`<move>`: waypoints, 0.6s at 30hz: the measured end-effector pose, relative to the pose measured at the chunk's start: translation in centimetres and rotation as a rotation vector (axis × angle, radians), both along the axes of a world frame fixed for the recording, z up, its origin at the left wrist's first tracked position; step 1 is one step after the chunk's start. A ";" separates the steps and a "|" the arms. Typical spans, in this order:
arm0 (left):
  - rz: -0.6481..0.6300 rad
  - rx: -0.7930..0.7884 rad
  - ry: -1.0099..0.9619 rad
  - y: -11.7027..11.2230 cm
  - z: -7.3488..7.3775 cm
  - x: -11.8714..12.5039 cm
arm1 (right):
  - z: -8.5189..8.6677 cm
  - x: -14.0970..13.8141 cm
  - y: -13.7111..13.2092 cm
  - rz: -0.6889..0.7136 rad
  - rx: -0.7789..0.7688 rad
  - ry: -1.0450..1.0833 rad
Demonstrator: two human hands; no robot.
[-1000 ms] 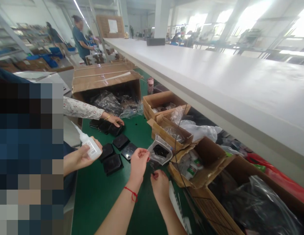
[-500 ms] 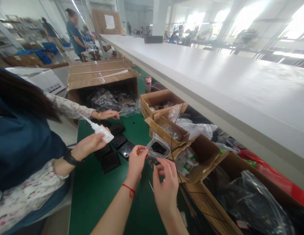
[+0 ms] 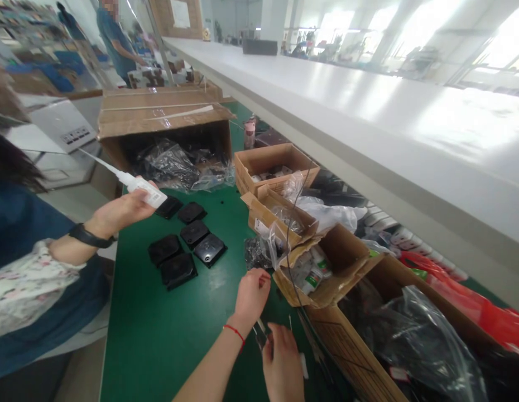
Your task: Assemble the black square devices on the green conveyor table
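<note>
My left hand (image 3: pixel 253 293) has its fingers curled in just in front of a clear plastic bag of small black parts (image 3: pixel 259 251); anything held in it is hidden. Lower down, my right hand (image 3: pixel 283 357) closes around a thin tool with a dark grip (image 3: pixel 262 336) near the green tabletop. The tool's slim tip shows between my hands, but its exact kind is unclear. Several black rectangular parts (image 3: pixel 178 270) lie to the left, one with a shiny face (image 3: pixel 210 249). A co-worker's hand (image 3: pixel 128 209) holds a white bottle with a long nozzle (image 3: pixel 143 190) above them.
Open cardboard boxes line the right side, one with white-and-green bottles (image 3: pixel 313 276), another with clear plastic film (image 3: pixel 414 340). A large carton (image 3: pixel 165 114) stands at the back. A white shelf (image 3: pixel 326 106) overhangs the right, and a dark cable (image 3: pixel 289 245) hangs before the boxes.
My hands have moved down from the bag, which now rests by the boxes. My right hand has closed on the thin tool. The co-worker's bottle hand shifted left; their other hand left the parts.
</note>
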State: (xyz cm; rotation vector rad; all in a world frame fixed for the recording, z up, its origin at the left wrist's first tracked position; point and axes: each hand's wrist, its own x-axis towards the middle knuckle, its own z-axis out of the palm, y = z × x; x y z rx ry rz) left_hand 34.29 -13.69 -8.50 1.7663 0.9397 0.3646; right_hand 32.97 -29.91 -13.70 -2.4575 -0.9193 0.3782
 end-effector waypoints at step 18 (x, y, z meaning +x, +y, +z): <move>0.198 0.203 -0.118 13.6 3.1 -3.4 | 1.7 3.2 4.6 -0.124 0.274 -0.022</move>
